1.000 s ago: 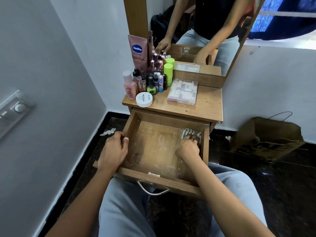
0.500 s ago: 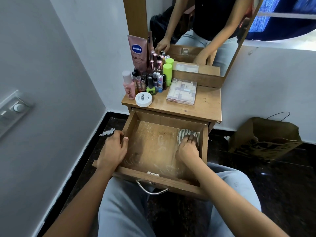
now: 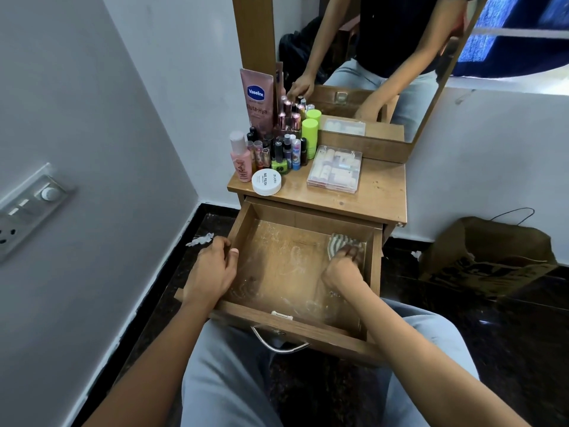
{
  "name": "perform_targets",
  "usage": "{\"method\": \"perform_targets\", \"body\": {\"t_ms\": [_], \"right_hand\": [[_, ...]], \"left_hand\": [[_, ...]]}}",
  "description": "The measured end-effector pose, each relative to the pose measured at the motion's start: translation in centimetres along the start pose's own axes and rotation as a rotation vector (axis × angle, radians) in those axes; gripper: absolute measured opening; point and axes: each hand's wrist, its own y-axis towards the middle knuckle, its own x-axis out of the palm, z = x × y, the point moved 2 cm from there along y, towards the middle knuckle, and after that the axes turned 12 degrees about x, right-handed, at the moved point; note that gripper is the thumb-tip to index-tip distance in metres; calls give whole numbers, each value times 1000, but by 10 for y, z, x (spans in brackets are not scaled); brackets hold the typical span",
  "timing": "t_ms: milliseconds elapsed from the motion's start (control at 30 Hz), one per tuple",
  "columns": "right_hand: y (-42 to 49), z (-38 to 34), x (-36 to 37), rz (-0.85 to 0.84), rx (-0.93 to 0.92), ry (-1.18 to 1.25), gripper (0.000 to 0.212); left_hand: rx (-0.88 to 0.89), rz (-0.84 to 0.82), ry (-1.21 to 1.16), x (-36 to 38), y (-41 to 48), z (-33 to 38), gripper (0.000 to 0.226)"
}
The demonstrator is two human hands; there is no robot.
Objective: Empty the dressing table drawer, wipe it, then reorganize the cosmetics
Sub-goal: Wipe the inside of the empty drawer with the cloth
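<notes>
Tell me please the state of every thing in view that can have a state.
Brown wooden drawer: pulled open, emptied, bottom smeared white.
Grey-striped cloth: bunched in the drawer's far right corner.
Left hand: grips the drawer's left wall.
Right hand: fingers curled on the cloth.
Clear plastic box: shut, flat on the tabletop.
Round white jar: lid on.

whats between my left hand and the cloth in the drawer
Only bare drawer floor, streaked with pale smears, lies between the left hand and the cloth, as the head view shows.
</notes>
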Motion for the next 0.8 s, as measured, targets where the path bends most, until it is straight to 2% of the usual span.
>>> {"method": "perform_targets", "body": {"t_ms": [67, 167, 267, 400, 533, 700, 800], "right_hand": [[1, -6, -2, 41, 16, 28, 82], [-3, -9, 11, 83, -75, 28, 87], [0, 5, 15, 77, -145, -46, 83], [4, -5, 7, 109, -102, -4, 86], [0, -10, 16, 84, -201, -79, 87], [0, -23, 11, 100, -71, -111, 84], [2, -36, 15, 103, -179, -134, 87]], "left_hand": [[-3, 4, 6, 0, 0, 0, 24], [-10, 4, 9, -1, 1, 0, 24], [-4, 1, 3, -1, 0, 1, 23], [-4, 9, 10, -1, -1, 1, 23], [6, 10, 12, -1, 0, 1, 24], [14, 12, 17, 0, -2, 3, 23], [19, 18, 16, -2, -2, 3, 22]]}}
